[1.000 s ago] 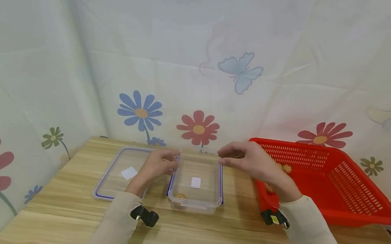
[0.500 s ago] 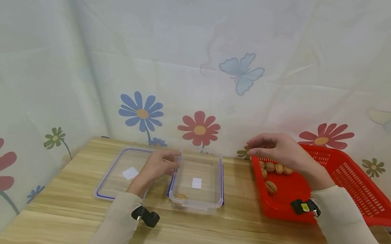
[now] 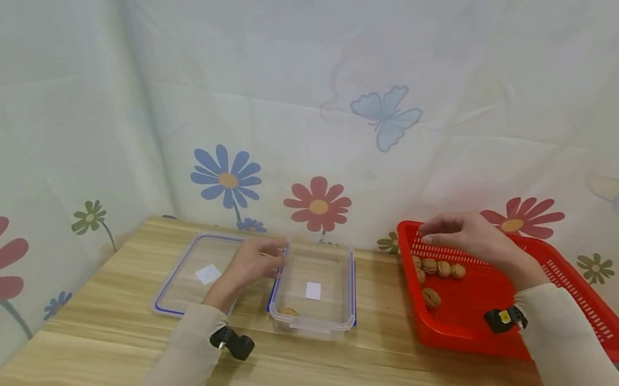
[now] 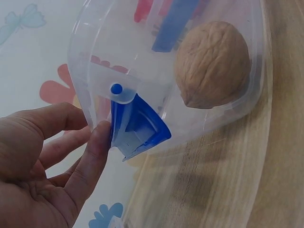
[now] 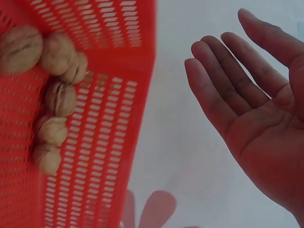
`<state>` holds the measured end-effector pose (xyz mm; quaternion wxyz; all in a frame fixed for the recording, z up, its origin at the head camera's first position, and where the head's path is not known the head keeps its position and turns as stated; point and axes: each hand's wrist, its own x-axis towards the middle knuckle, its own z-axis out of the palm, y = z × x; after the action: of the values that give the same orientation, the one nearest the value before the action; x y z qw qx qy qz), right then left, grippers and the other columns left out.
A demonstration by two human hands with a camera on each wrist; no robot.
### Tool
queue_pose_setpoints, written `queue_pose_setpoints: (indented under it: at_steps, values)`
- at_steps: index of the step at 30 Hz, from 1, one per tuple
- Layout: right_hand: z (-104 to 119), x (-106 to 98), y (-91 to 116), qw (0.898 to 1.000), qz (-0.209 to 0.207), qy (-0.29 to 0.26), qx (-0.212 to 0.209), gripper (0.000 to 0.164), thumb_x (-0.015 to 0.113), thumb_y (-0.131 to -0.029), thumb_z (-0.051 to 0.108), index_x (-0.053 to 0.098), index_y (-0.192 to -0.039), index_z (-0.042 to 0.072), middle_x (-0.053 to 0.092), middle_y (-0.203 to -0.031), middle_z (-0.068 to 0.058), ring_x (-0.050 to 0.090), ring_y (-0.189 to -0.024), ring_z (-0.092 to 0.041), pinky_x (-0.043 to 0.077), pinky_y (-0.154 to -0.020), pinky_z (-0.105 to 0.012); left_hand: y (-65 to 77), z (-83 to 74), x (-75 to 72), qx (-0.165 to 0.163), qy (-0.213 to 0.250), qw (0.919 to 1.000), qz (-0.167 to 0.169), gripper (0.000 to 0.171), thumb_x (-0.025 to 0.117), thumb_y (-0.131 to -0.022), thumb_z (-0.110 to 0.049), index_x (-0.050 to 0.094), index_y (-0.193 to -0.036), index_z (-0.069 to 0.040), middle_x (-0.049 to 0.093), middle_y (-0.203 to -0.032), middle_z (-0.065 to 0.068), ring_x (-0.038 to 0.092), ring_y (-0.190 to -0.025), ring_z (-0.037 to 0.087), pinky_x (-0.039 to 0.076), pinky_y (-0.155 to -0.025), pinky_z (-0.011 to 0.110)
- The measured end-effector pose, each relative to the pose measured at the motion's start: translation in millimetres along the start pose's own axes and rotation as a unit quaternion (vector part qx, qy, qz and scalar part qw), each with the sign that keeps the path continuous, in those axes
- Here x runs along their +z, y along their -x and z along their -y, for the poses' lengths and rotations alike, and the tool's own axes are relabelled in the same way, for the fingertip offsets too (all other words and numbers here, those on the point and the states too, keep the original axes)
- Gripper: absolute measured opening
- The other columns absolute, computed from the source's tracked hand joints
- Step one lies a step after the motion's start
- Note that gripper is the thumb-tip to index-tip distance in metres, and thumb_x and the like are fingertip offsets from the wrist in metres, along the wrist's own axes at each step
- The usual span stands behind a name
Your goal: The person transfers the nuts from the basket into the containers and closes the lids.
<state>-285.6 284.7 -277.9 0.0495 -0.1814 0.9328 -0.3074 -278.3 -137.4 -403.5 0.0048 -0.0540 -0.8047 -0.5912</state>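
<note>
A clear plastic food container (image 3: 311,317) with a blue seal stands on the table, a white label showing inside. One walnut (image 4: 213,64) lies in its near end. My left hand (image 3: 255,261) grips the container's left side; in the left wrist view its fingertips are at the wall and the blue clasp (image 4: 137,126). My right hand (image 3: 470,236), holding nothing, hovers above the red basket (image 3: 477,315) with fingers extended and thumb apart. Several walnuts (image 3: 432,298) lie along the basket's left side, and the right wrist view shows them against the slotted wall (image 5: 99,142).
Left of the container, a clear lid (image 3: 180,286) with a blue edge lies flat on the wooden table (image 3: 292,371), partly behind the left hand. A flower-printed curtain (image 3: 274,90) hangs directly behind the table.
My right hand has moved right, from beside the container to over the basket, uncovering the walnuts there. The left hand has stayed at the container's side.
</note>
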Motion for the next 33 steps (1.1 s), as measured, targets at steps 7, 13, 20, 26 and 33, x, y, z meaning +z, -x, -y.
queue_pose_setpoints:
  at_steps: [7, 13, 20, 26, 33]
  values:
    - [-22, -3, -4, 0.999, 0.031, -0.026, 0.017, 0.052, 0.079, -0.097, 0.033, 0.067, -0.141, 0.006, 0.068, -0.138, -0.014, 0.061, -0.121, -0.032, 0.057, -0.103, -0.059, 1.0, -0.9, 0.4, 0.004, -0.003, 1.0, 0.001, 0.044, 0.072, -0.096, 0.002, 0.065, -0.139, 0.006, 0.068, -0.123, 0.028, 0.073, -0.097, 0.032, 0.067, -0.081, 0.038]
    - [-39, -2, -7, 0.997, 0.066, -0.026, 0.023, 0.053, 0.079, -0.098, 0.03, 0.066, -0.142, 0.005, 0.066, -0.14, -0.015, 0.057, -0.125, -0.034, 0.055, -0.105, -0.062, -0.1, -0.1, 0.8, 0.006, -0.01, 0.9999, -0.001, 0.044, 0.073, -0.096, 0.002, 0.066, -0.139, 0.005, 0.07, -0.121, 0.025, 0.073, -0.096, 0.031, 0.067, -0.081, 0.038]
    - [-56, 0, -11, 0.992, 0.113, -0.041, 0.027, 0.055, 0.078, -0.098, 0.028, 0.063, -0.144, 0.001, 0.068, -0.137, -0.015, 0.058, -0.121, -0.032, 0.052, -0.107, -0.063, -1.0, 1.9, 0.4, 0.007, -0.003, 1.0, -0.004, 0.043, 0.073, -0.095, 0.002, 0.067, -0.137, 0.005, 0.07, -0.118, 0.024, 0.073, -0.095, 0.03, 0.067, -0.08, 0.038]
    - [-65, 4, -13, 0.988, 0.136, -0.06, 0.042, 0.055, 0.082, -0.095, 0.028, 0.066, -0.141, 0.001, 0.069, -0.132, -0.016, 0.064, -0.112, -0.035, 0.055, -0.105, -0.058, -1.7, 2.9, 0.8, 0.0, 0.002, 1.0, -0.004, 0.042, 0.074, -0.095, 0.001, 0.069, -0.137, 0.003, 0.071, -0.115, 0.021, 0.073, -0.094, 0.028, 0.067, -0.08, 0.037]
    - [-74, 12, -13, 0.984, 0.159, -0.067, 0.046, 0.051, 0.083, -0.094, 0.021, 0.068, -0.138, 0.0, 0.07, -0.131, -0.014, 0.066, -0.111, -0.03, 0.06, -0.101, -0.053, -1.4, 1.8, 1.5, 0.001, -0.006, 1.0, -0.006, 0.042, 0.074, -0.095, 0.0, 0.069, -0.137, 0.002, 0.071, -0.117, 0.021, 0.073, -0.094, 0.028, 0.067, -0.081, 0.037]
